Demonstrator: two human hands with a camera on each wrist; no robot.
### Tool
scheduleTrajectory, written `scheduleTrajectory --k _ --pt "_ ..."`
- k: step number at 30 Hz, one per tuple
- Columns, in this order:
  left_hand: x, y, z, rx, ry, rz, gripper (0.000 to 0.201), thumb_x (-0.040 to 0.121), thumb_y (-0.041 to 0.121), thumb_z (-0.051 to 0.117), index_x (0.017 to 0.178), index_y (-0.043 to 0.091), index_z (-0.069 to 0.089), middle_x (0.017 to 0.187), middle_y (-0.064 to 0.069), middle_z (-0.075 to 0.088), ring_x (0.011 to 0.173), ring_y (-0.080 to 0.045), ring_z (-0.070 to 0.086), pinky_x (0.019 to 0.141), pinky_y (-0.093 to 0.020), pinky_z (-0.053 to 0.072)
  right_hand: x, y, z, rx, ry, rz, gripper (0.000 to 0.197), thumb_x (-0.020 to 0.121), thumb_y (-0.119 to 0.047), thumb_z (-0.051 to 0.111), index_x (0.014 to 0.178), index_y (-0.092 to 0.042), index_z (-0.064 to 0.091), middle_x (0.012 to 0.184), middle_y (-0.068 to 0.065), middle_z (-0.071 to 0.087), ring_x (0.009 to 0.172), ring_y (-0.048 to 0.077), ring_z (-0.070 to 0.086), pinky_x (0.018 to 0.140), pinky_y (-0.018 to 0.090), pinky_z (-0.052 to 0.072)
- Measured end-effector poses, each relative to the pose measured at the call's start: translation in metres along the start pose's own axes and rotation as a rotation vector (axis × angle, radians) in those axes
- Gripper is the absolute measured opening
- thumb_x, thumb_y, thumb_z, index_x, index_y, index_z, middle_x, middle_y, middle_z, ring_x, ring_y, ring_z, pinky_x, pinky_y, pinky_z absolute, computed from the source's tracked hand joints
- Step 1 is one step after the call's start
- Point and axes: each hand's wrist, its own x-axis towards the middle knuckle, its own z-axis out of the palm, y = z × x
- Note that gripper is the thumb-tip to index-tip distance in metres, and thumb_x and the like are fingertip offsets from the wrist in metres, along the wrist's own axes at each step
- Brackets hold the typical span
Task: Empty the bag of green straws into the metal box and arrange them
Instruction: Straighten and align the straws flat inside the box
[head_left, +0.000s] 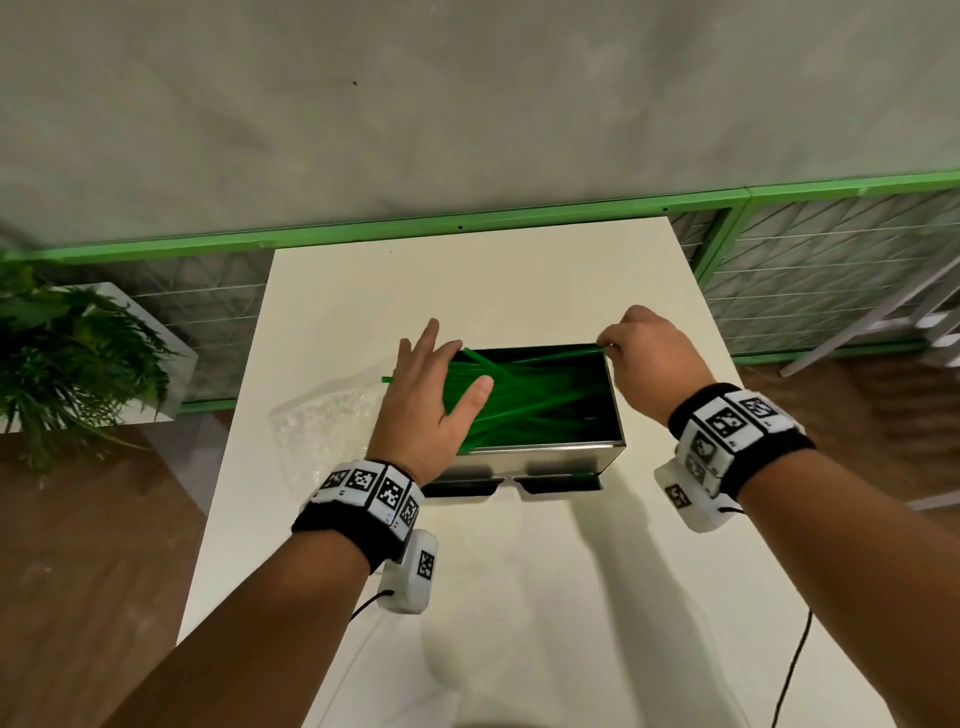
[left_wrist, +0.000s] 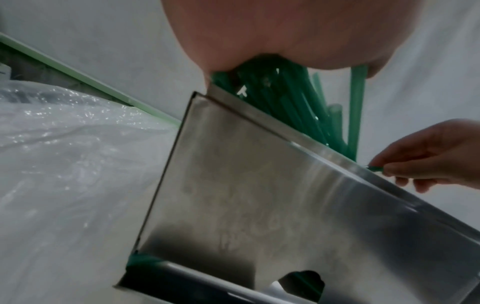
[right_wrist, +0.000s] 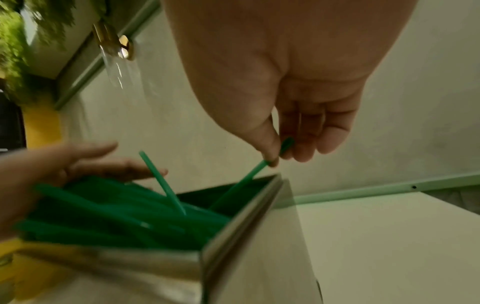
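Green straws lie heaped and crisscrossed in the metal box, long axes mostly left to right, several ends poking over the left rim. Left hand, fingers spread flat, presses on those left ends. Right hand pinches one straw's end at the far right corner; that straw slants down into the heap. Clear bag lies crumpled, apparently empty, left of the box on the white table. Judged: emptying done, arranging under way.

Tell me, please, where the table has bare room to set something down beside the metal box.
Bare table lies in front of the metal box, behind it, and right of it. The left is crowded: the plastic bag lies there.
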Motion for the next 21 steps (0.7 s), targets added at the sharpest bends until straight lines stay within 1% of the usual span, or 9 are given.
scheduleTrajectory --k 2,5,8,11,14,15,17,19,21 --pt "-0.001 -0.003 -0.006 0.041 0.005 0.013 0.076 0.093 0.074 0.036 0.154 0.028 0.037 0.170 0.017 0.004 0.158 -0.016 -0.003 0.125 -0.045 0.021 -0.008 0.012 -0.014 -0.005 0.011 0.013 0.023 0.091 0.000 0.057 0.103 -0.007 0.075 0.100 0.015 0.060 0.090 0.039 0.060 0.076 0.037 0.048" --pt "-0.006 -0.007 -0.015 0.097 0.060 0.049 0.076 0.093 0.073 0.039 0.155 0.028 0.034 0.171 0.015 0.002 0.159 -0.020 -0.003 0.122 -0.040 0.019 -0.032 0.035 -0.033 0.095 0.099 0.146 0.019 0.090 -0.001 0.059 0.098 -0.009 0.074 0.097 0.015 0.064 0.088 0.037 0.060 0.079 0.038 0.046" --pt "-0.007 -0.013 -0.019 0.052 0.177 0.020 0.078 0.092 0.071 0.041 0.155 0.025 0.031 0.171 0.007 0.005 0.158 -0.021 0.004 0.121 -0.036 0.019 -0.053 0.030 -0.033 0.297 0.157 0.231 0.016 0.089 -0.004 0.065 0.094 -0.015 0.074 0.094 0.006 0.069 0.079 0.024 0.060 0.076 0.030 0.043" --pt "-0.007 -0.016 -0.013 -0.213 0.340 -0.088 0.076 0.095 0.065 0.037 0.155 0.020 0.032 0.170 -0.001 0.012 0.156 -0.015 0.012 0.123 -0.029 0.018 -0.053 -0.002 -0.009 0.392 0.082 0.130 0.015 0.088 -0.006 0.068 0.096 -0.016 0.075 0.090 -0.002 0.069 0.081 0.020 0.061 0.076 0.028 0.043" --pt "-0.003 -0.011 -0.009 -0.626 0.468 -0.362 0.062 0.102 0.056 0.035 0.155 0.023 0.034 0.165 0.001 0.027 0.148 -0.008 0.027 0.123 -0.031 0.021 -0.044 -0.028 0.015 0.150 -0.012 -0.038 0.017 0.088 -0.006 0.064 0.100 -0.014 0.074 0.093 0.004 0.069 0.089 0.028 0.059 0.079 0.035 0.048" --pt "0.000 -0.011 -0.010 -0.731 0.462 -0.440 0.059 0.104 0.054 0.035 0.155 0.024 0.034 0.164 0.004 0.031 0.145 -0.007 0.031 0.123 -0.031 0.022 -0.041 -0.036 0.017 0.005 -0.070 -0.069 0.018 0.088 -0.007 0.061 0.101 -0.013 0.072 0.093 0.006 0.068 0.091 0.030 0.056 0.076 0.036 0.046" --pt "0.005 -0.018 -0.013 -0.781 0.383 -0.498 0.071 0.096 0.063 0.034 0.156 0.024 0.036 0.162 0.008 0.036 0.146 -0.007 0.034 0.126 -0.038 0.021 -0.036 -0.051 0.016 -0.207 -0.186 -0.091 0.020 0.086 -0.006 0.057 0.102 -0.012 0.066 0.096 0.007 0.065 0.097 0.031 0.054 0.072 0.035 0.037" --pt "0.006 -0.019 -0.014 -0.702 0.278 -0.470 0.086 0.084 0.073 0.031 0.154 0.023 0.041 0.159 0.008 0.041 0.147 -0.008 0.036 0.126 -0.039 0.023 -0.031 -0.061 0.012 -0.281 -0.268 -0.095 0.025 0.085 -0.002 0.053 0.106 -0.010 0.062 0.103 0.010 0.063 0.105 0.033 0.052 0.073 0.036 0.034" --pt "0.005 -0.010 -0.015 -0.627 0.199 -0.413 0.085 0.087 0.074 0.030 0.153 0.023 0.044 0.159 0.007 0.043 0.146 -0.008 0.037 0.125 -0.032 0.022 -0.027 -0.066 0.012 -0.260 -0.278 -0.071 0.032 0.082 0.000 0.054 0.113 -0.006 0.058 0.110 0.016 0.059 0.109 0.036 0.050 0.077 0.040 0.040"
